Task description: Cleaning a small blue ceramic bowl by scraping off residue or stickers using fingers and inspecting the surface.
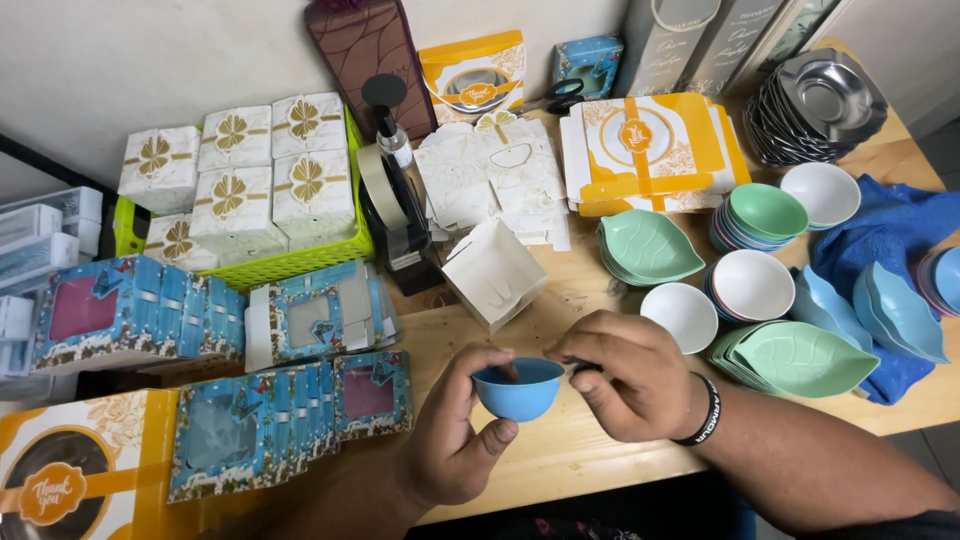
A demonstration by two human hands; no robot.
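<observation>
**Small blue bowl held between both hands**

You hold a small round blue plastic bowl (518, 388) over the near edge of the pale wooden table (560, 455), low and centre in your view. Your left hand (455, 430) cups it from seven o'clock, thumb curled under the bowl's base and fingers bent along its far left rim. Your right hand (625, 375) meets it from three o'clock, its fingertips pressed together in a pinch at the right rim; what lies under them you cannot tell. A black wristband (703, 412) sits on that wrist.

At twelve o'clock from the bowl stands a folded white cardboard box (493, 272), with a black tape dispenser (400, 215) just beside it at eleven. At two o'clock lie white round bowls (684, 315) and stacked mint-green leaf-shaped dishes (800, 357). At nine o'clock, flat blue windowed gift boxes (290, 410) lie spread out. Well apart at ten o'clock, a lime-green basket (300, 262) holds white boxes with gold bows (232, 165).
</observation>
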